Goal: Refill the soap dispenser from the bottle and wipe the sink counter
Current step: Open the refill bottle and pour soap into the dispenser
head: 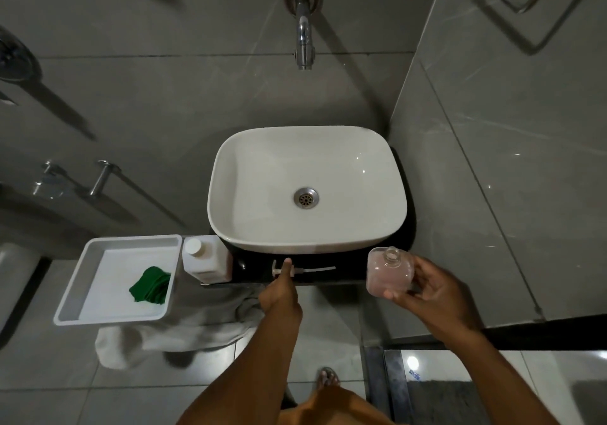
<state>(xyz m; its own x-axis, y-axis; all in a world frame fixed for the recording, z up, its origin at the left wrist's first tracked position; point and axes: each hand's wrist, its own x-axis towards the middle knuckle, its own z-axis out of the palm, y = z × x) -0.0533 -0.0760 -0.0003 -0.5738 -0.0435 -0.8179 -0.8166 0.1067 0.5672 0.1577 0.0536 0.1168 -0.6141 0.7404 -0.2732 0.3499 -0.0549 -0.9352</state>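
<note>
Sitting at the far left, a white tray (98, 280) is holding a crumpled green cloth (151, 284) near its right wall. Just beside the tray's right edge, a white refill bottle (205, 258) is standing upright on the black desk (328, 276), its cap on, close to the front left corner of the white basin (305, 188). A pale towel (184, 326) is hanging below the tray and desk edge.

Moving right, the left hand (281, 293) is reaching to the front strip of the desk, and its fingers are meeting the pump head (303, 269), which is lying flat there with its tube pointing right. Whether that grip is clamped on the pump or only touching it cannot be told from this angle.

Further right, the right hand (430, 293) is holding the clear soap dispenser (390, 272) off the front right corner of the desk, fingers and thumb wrapped round its body. The dispenser is tilting slightly, its neck uncovered, with pinkish liquid showing inside. A chrome tap (303, 30) is projecting from the wall above the basin.
</note>
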